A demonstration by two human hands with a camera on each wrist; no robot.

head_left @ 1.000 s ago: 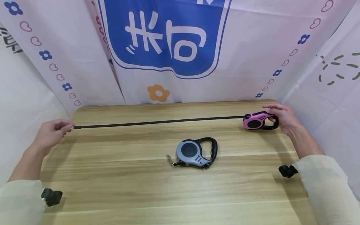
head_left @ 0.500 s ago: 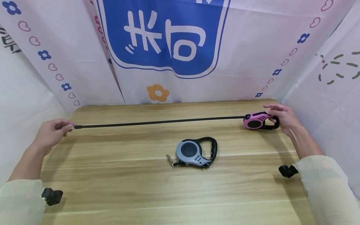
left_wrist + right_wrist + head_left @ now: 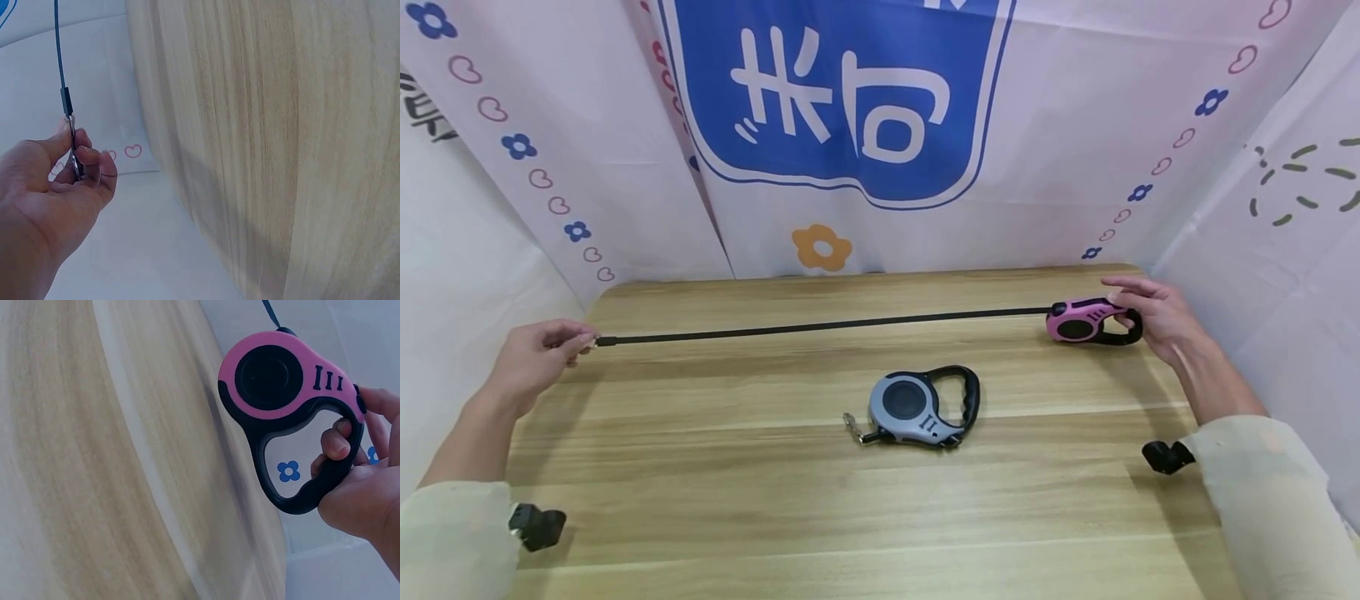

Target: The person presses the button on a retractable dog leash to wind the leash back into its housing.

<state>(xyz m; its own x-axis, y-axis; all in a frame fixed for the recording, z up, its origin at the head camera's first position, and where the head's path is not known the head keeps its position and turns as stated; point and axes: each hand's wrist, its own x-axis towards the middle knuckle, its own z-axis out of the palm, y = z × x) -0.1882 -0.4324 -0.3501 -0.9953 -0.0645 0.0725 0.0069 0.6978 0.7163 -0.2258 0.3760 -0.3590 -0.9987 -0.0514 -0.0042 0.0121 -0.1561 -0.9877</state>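
Note:
My right hand (image 3: 1153, 317) grips the black handle of a pink retractable dog leash (image 3: 1077, 322), its fingers curled through the loop in the right wrist view. From the leash body a black strap (image 3: 820, 326) runs taut and nearly level across the far part of the table. At the strap's other end my left hand (image 3: 542, 357) pinches the metal clip (image 3: 75, 156) between thumb and fingers. A grey retractable leash (image 3: 906, 400) with a black handle lies on the table between the hands, nearer the front, its small metal clip (image 3: 853, 427) pointing left.
The wooden table (image 3: 775, 500) has rounded far corners. White printed cloth (image 3: 1045, 167) hangs behind it and at both sides. A black wrist camera (image 3: 538, 527) sits on the left sleeve, another black camera (image 3: 1168, 457) on the right.
Both hands stay almost in place, with the strap still drawn out between them. The pink leash shifts very slightly left. The grey leash has not moved.

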